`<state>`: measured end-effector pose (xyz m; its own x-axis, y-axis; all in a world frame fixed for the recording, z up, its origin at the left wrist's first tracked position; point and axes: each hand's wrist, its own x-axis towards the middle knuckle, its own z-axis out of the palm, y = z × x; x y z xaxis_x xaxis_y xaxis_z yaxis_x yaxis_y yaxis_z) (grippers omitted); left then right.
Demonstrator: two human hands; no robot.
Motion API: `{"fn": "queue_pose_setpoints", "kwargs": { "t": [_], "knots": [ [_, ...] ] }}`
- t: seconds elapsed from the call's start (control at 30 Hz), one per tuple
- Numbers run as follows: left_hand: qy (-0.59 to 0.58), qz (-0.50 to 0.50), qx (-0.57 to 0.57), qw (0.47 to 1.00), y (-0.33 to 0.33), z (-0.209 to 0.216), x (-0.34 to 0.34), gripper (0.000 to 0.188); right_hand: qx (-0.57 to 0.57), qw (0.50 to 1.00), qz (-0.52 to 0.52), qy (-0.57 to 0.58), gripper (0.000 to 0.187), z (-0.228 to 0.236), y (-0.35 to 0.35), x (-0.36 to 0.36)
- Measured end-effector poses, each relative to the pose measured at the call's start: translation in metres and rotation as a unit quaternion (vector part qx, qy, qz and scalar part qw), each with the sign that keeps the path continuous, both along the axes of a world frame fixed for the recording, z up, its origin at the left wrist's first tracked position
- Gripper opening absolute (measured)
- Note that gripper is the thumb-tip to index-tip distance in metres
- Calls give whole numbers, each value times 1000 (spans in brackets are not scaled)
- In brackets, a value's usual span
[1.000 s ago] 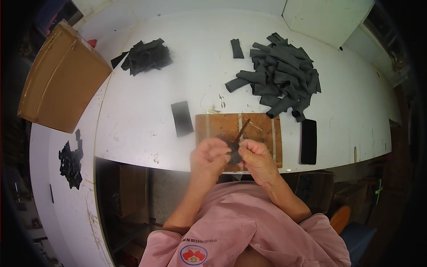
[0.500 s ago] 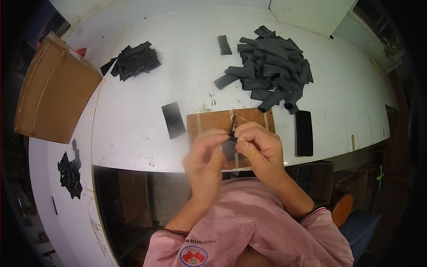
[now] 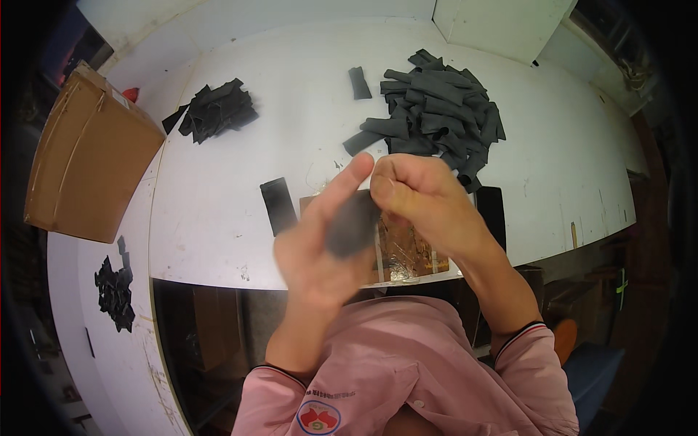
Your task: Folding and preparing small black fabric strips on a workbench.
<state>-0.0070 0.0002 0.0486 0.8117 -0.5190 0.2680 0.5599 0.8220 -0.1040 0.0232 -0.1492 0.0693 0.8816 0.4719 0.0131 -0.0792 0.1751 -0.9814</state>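
A dark grey fabric piece point(image 3: 352, 227), smeared by motion, hangs between my hands above the brown board. My right hand point(image 3: 425, 192) is closed, thumb pressed against curled fingers, at the piece's upper corner. My left hand point(image 3: 314, 254) is blurred beside the piece; one finger stretches up toward my right hand. Its thumb and other fingers are not clear, so its grip cannot be made out. Past the board's left edge lies a flat dark rectangular piece point(image 3: 278, 206). Beyond my right hand sits a large heap of dark grey fabric tubes point(image 3: 443, 102).
The taped brown board point(image 3: 411, 251) lies at the white table's front edge. A black phone-like slab point(image 3: 491, 214) is right of it. A dark pile point(image 3: 218, 110) lies far left, near a cardboard box point(image 3: 94, 156). Black scraps point(image 3: 115, 294) lie on the left side surface.
Both hands have risen away from me, off the board's middle. My left hand has opened out from its pinch, and more of the fabric piece shows. The pointed dark tool seen before is no longer visible.
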Motion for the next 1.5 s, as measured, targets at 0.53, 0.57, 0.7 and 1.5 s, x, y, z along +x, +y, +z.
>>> {"fn": "queue_pose_setpoints", "kwargs": {
  "t": [0.53,0.57,0.7,1.5],
  "knots": [
    [254,-15,-45,966,3,-87,4,33,73,970,52,228,28,-92,3,17],
    [192,-36,62,979,4,-89,2,34,72,970,52,228,28,-98,-1,15],
    [102,90,397,908,3,-66,-7,43,90,976,97,173,23,-96,-6,16],
    [-44,497,484,719,-6,-54,-17,7,-416,766,-45,-489,25,-48,-4,-7]
  ]
}}
